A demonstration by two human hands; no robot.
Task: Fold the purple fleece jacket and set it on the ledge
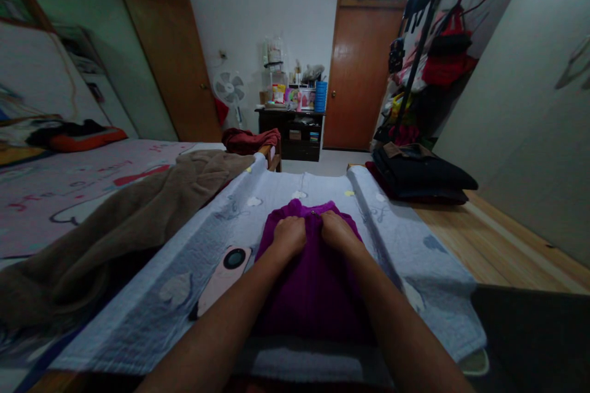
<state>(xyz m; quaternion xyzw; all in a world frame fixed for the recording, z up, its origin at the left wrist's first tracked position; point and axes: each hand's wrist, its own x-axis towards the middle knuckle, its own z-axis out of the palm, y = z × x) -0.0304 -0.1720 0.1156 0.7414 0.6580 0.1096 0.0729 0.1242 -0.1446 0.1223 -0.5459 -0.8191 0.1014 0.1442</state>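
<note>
A purple garment [318, 295] with a collar and what looks like a front zip lies folded into a compact shape in front of me. My left hand [290, 235] is closed at the left side of its collar. On the collar's other side, my right hand [338, 233] is closed too, its fingers gripping the fabric. A small shiny fastener shows between the two hands. Beneath the garment spreads a pale blue-grey patterned cloth [179, 319]. A pink phone [224, 276] with a round dark camera ring lies face down beside my left forearm.
A brown fleece garment [138, 215] drapes along the left, over the edge of a pink patterned bed [83, 178]. Folded dark clothes [419, 172] are stacked on a wooden surface [461, 239] at right. Farther back stand a fan [229, 89] and a black cabinet [299, 144].
</note>
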